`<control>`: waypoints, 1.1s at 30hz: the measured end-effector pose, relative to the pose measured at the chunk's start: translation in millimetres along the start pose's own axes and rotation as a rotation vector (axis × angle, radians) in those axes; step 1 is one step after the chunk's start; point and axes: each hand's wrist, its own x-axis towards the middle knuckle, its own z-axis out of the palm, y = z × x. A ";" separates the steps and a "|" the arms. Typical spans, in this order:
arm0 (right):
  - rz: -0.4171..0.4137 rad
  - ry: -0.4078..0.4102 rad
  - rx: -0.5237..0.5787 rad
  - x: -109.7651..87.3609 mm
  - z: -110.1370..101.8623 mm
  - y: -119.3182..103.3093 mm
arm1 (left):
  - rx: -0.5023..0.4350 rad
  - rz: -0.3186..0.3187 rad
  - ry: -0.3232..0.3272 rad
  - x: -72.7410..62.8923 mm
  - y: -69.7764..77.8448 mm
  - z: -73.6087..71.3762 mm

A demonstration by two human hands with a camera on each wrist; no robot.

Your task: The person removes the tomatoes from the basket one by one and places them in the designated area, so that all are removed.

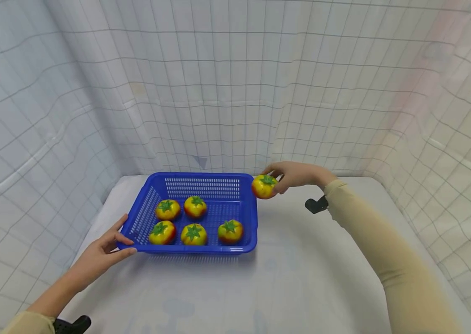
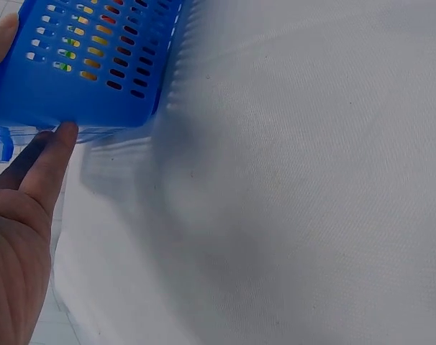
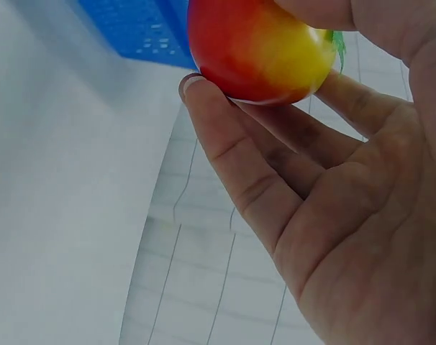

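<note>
Gripping a tomato (image 1: 264, 186) at the basket's (image 1: 195, 249) far right corner, the right hand (image 1: 298, 175) could fumble it onto the surface (image 1: 302, 273); the left hand (image 1: 101, 255) pinches the near rim.

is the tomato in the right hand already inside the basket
No, the right hand holds the tomato in its fingers just outside the blue basket, by its far right corner.
</note>
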 end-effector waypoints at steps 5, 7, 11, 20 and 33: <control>0.035 0.012 0.045 -12.7 -4.0 17.6 | -0.001 -0.013 0.001 -2.7 0.3 0.2; 0.050 0.017 0.065 -17.8 -4.8 24.7 | -0.004 -0.017 0.001 -3.6 0.5 0.0; 0.095 0.028 0.101 -26.1 -4.0 38.5 | -0.015 -0.017 -0.004 -5.0 0.7 -0.5; 0.100 0.058 0.146 -41.8 -0.3 69.2 | -0.018 0.022 -0.033 -2.9 -1.9 -2.1; 0.141 0.087 0.183 -55.1 9.1 98.6 | -0.057 0.028 -0.032 -1.3 -3.3 -0.1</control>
